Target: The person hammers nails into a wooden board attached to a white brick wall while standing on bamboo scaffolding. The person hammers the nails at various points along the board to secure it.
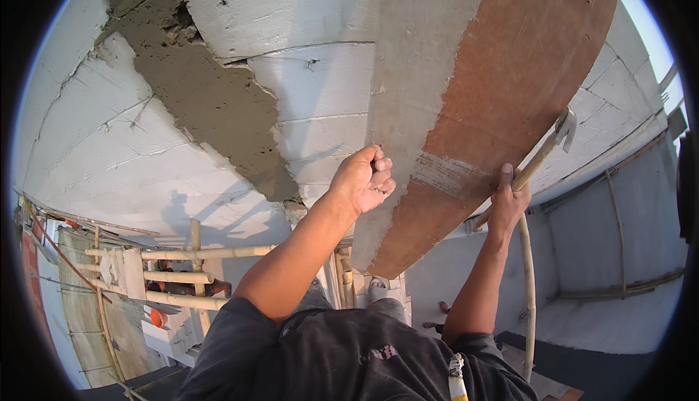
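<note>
A broad reddish-brown plywood board (510, 73), partly smeared with grey cement, is seen leaning against a wall of large white blocks (306, 95). The left hand (362, 180) is curled into a loose fist at the board's left edge, the fingers folded together against the pale cement-coated face; whether anything is pinched inside them cannot be told. To the right, the right hand (507, 201) is closed around the wooden handle of a claw hammer (542, 155), with the thumb laid straight along the handle. The hammer's grey metal head is pressed against or just beside the board's right edge, up and to the right of the hand. A band of rough wet grey mortar (211, 102) is spread diagonally across the blocks on the left. Far below on the left, a scaffold of pale bamboo poles (182, 277) is visible, and a single bamboo pole (528, 292) stands upright beneath the right hand.
</note>
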`<state>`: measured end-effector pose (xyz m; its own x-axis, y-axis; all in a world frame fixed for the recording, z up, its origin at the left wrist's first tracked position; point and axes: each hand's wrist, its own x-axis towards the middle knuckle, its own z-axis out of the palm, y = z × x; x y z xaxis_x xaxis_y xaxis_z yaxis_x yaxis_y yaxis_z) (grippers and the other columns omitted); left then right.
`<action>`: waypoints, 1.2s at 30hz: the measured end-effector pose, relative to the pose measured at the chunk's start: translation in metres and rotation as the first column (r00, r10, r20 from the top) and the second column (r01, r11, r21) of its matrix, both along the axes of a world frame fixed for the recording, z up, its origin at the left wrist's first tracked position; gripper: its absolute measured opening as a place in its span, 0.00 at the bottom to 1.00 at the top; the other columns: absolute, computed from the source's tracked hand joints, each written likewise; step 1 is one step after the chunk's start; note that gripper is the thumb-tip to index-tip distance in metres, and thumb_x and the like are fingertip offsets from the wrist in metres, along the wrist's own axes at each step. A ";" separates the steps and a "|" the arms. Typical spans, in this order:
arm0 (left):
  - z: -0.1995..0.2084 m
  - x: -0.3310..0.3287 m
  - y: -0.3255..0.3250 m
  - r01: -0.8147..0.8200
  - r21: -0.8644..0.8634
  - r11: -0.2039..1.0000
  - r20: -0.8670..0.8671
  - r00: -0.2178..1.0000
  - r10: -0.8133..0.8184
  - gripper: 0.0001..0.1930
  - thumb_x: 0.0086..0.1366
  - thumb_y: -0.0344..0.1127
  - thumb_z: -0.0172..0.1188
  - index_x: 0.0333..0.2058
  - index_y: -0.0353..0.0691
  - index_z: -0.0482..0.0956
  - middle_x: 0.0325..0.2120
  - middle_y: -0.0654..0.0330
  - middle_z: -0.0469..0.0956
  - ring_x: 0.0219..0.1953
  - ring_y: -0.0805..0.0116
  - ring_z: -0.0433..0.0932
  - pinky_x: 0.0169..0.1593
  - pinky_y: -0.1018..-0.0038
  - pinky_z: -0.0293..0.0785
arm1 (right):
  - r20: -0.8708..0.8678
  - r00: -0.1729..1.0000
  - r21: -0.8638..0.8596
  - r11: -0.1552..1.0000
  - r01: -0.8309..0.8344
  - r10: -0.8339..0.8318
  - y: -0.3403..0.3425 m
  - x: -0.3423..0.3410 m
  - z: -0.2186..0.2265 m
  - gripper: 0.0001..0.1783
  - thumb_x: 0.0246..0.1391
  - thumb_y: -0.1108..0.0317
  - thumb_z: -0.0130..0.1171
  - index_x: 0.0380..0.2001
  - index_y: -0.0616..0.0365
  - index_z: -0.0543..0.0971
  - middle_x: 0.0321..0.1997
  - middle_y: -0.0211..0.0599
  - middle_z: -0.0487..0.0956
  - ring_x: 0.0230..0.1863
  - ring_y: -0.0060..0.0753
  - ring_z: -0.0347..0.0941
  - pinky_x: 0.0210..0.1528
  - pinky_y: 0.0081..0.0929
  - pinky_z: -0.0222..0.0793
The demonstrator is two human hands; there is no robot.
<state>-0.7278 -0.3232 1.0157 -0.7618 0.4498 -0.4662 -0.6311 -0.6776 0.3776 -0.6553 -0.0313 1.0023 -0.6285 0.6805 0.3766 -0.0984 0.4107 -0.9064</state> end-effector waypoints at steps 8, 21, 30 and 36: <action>-0.072 0.031 0.025 -0.324 -0.426 0.845 -0.577 0.817 0.022 0.16 0.76 0.44 0.58 0.28 0.46 0.71 0.21 0.66 0.69 0.16 0.78 0.51 0.26 0.76 0.52 | -0.031 0.997 0.057 0.996 0.075 -0.074 -0.014 -0.016 0.007 0.19 0.69 0.56 0.64 0.31 0.61 0.77 0.24 0.24 0.69 0.26 0.18 0.63 0.27 0.24 0.60; -0.022 0.013 0.000 0.079 -0.158 0.984 -0.141 0.985 -0.101 0.18 0.80 0.45 0.51 0.28 0.47 0.69 0.23 0.66 0.70 0.17 0.77 0.52 0.25 0.75 0.51 | -0.051 0.999 0.053 0.999 0.012 -0.009 0.000 0.001 -0.011 0.19 0.70 0.57 0.64 0.30 0.61 0.78 0.22 0.22 0.68 0.25 0.16 0.61 0.26 0.23 0.57; -0.035 0.026 -0.010 -0.261 -0.800 0.540 -0.577 0.579 -0.575 0.23 0.78 0.48 0.51 0.24 0.39 0.71 0.19 0.66 0.67 0.24 0.75 0.64 0.32 0.71 0.64 | -0.047 0.995 -0.126 0.988 0.085 -0.092 0.011 0.019 0.006 0.19 0.66 0.55 0.67 0.31 0.60 0.78 0.22 0.23 0.69 0.22 0.17 0.64 0.24 0.22 0.59; -0.056 0.008 -0.024 -0.357 -0.804 0.477 -0.594 0.532 -0.603 0.23 0.78 0.48 0.51 0.25 0.38 0.71 0.19 0.65 0.66 0.25 0.73 0.64 0.34 0.69 0.65 | -0.044 0.999 -0.100 0.995 -0.001 -0.003 -0.001 0.014 0.001 0.19 0.66 0.56 0.67 0.29 0.59 0.77 0.22 0.22 0.69 0.22 0.16 0.62 0.24 0.21 0.58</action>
